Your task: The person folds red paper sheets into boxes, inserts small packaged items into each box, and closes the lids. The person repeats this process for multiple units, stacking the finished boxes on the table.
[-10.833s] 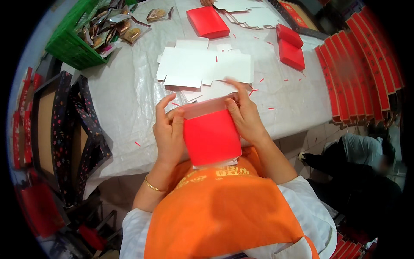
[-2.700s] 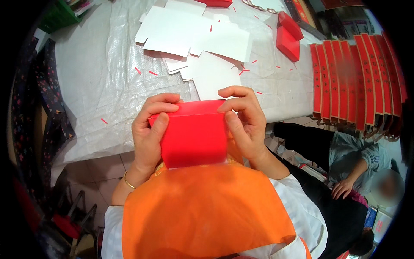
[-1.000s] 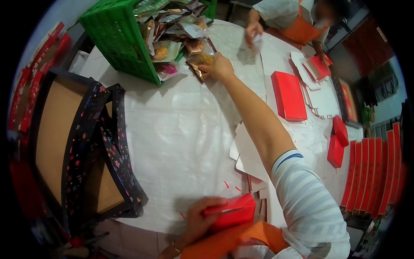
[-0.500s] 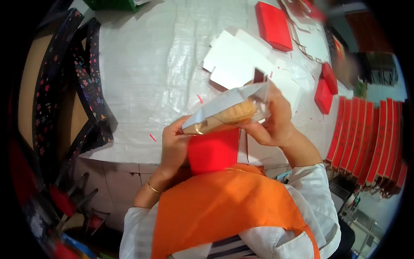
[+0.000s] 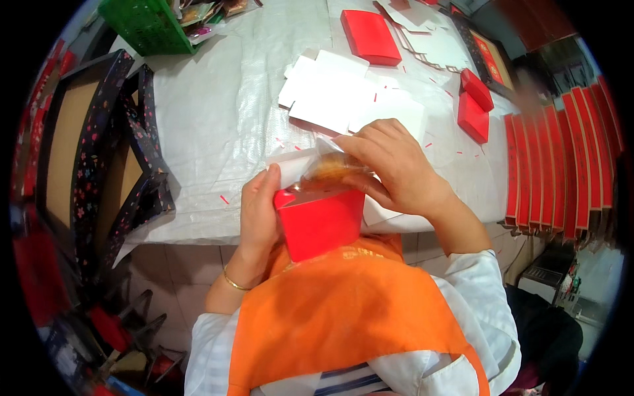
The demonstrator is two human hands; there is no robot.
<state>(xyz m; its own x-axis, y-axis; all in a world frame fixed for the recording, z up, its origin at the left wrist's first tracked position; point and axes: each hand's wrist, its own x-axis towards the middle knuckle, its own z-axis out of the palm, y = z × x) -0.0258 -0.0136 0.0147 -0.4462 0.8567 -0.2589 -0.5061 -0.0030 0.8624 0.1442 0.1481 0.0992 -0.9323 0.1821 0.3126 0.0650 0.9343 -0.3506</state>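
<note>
A small red paper box (image 5: 320, 228) stands with its top open in front of my orange apron. Wrapped round its left side is my left hand (image 5: 259, 208), fingers pointing up beside a raised white flap (image 5: 290, 164). Over the box's opening, my right hand (image 5: 399, 162) pinches a clear packet (image 5: 330, 168) with a golden-brown baked item inside. The lower end of the packet is at the opening; how deep it sits I cannot tell, because the red front wall hides it.
Flat white box blanks (image 5: 330, 92) lie ahead on the white sheeted table (image 5: 211, 119). Red boxes (image 5: 371, 36) and a stack of red cartons (image 5: 555, 165) are to the right. Flowered black boxes (image 5: 92, 145) stand at left, a green basket (image 5: 148, 26) at far left.
The packet has come down and tilted from lying across above the red box into its opening. My left hand has shifted from the packet's end to the box's side. The view has shifted.
</note>
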